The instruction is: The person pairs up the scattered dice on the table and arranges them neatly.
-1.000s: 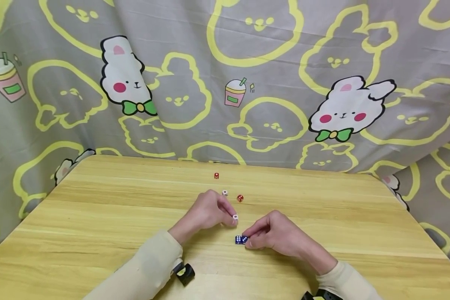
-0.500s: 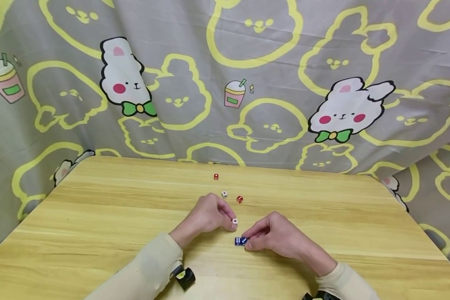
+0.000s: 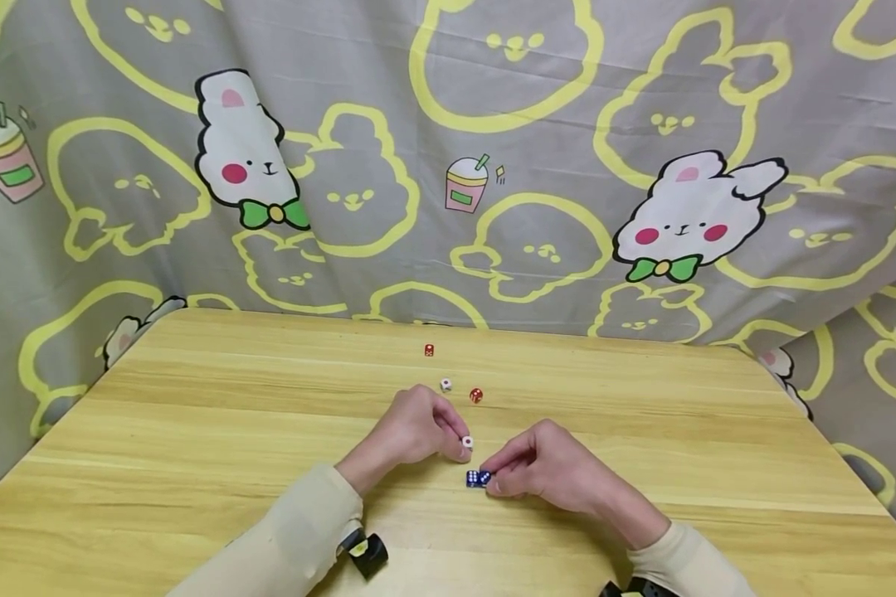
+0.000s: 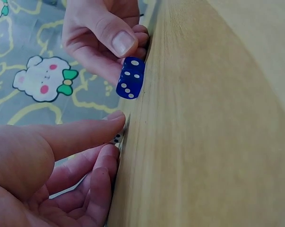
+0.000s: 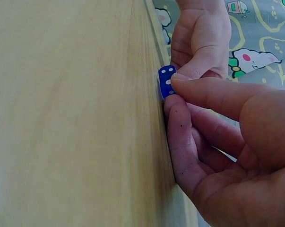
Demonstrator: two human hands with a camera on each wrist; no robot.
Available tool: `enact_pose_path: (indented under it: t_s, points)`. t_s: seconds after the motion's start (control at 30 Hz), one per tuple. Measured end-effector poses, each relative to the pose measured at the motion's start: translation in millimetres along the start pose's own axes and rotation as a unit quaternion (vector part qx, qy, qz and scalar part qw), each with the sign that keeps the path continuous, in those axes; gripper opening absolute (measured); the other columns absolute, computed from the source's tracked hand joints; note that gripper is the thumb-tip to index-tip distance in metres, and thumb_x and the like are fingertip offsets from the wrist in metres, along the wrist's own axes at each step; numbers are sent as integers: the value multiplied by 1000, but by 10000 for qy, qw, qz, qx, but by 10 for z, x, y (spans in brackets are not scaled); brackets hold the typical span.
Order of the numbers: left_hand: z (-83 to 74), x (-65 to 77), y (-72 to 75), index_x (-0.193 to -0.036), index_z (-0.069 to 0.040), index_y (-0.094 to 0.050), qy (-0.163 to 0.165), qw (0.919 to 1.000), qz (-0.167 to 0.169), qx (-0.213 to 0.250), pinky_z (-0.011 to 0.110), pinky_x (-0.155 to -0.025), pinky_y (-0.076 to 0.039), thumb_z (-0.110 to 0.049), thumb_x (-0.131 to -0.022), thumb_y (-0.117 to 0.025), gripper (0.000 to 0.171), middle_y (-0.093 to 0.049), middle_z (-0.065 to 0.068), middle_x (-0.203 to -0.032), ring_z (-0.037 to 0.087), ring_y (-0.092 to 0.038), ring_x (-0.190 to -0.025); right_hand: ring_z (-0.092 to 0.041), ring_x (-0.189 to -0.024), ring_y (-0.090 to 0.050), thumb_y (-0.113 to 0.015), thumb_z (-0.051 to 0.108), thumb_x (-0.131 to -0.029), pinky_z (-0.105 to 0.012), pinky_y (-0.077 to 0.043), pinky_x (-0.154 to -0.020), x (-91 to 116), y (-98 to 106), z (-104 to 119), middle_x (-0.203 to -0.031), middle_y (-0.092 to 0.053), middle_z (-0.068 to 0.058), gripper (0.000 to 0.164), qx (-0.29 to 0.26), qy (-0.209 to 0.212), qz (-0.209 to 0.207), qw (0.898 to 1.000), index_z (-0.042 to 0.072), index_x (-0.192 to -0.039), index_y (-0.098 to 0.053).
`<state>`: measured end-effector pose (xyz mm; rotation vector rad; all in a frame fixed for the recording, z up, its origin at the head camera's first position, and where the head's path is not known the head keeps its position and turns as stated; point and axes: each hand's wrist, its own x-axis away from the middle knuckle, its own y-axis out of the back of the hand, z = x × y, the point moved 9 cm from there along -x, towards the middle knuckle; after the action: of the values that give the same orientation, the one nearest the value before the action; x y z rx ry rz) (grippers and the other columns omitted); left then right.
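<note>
My left hand (image 3: 418,424) pinches a white die (image 3: 467,443) between thumb and fingers, low over the table. In the left wrist view that white die (image 4: 116,138) is mostly hidden by the fingers. Just nearer to me, two blue dice (image 3: 473,478) with white dots sit side by side on the wood. The thumb and index finger of my right hand (image 3: 552,468) pinch the right-hand blue die. In the right wrist view, a blue die (image 5: 166,81) shows at those fingertips, with the left hand behind it.
Beyond the hands on the wooden table (image 3: 231,398) lie another white die (image 3: 445,385), a red die (image 3: 476,395) and, farther back, a second red die (image 3: 429,351). A patterned grey curtain (image 3: 388,166) hangs along the table's far edge.
My left hand has brought its white die slightly nearer to me, toward the blue dice. The right hand and the blue dice have stayed in place.
</note>
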<state>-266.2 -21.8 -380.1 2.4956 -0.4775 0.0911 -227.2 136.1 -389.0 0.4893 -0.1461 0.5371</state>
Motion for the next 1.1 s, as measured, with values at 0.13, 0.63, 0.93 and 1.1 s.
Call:
enact_pose_path:
  t_s: [0.13, 0.63, 0.93, 1.1]
  points:
    - [-7, 0, -3, -79, -13, -80, -3, 10000, 28, 16, 26, -68, -49, -5, -69, -96, 20, -76, -2, -71, 12, -67, -67, -11, -82, -67, -88, 13, -86, -20, -52, -64, 2, 4, 7, -96, -83, -7, 17, 4, 8, -21, 10000, 8, -102, -85]
    - [-12, 13, -26, -79, -13, -81, 6, 10000, 66, -48, 27, -70, -50, -5, -70, -97, 20, -76, -3, -72, 12, -67, -68, -11, -83, -69, -89, 15, -86, -21, -54, -67, 9, 13, -8, -94, -83, -5, 16, 84, 66, -77, 9999, 10, -100, -85]
    - [-14, 14, -39, -79, -13, -81, -54, 9999, 98, -58, 27, -70, -49, -5, -71, -96, 20, -75, -3, -71, 12, -65, -68, -12, -82, -68, -89, 14, -85, -20, -54, -66, 6, 2, -17, -95, -83, -6, 17, 68, 92, -57, 9999, 9, -101, -84]
    - [-11, 11, -34, -79, -13, -80, -72, 9999, 109, -36, 27, -70, -49, -4, -71, -95, 19, -75, -2, -71, 12, -65, -68, -11, -82, -69, -89, 14, -85, -20, -54, -67, -1, 1, -11, -95, -83, -6, 17, 52, 84, -42, 9999, 8, -101, -84]
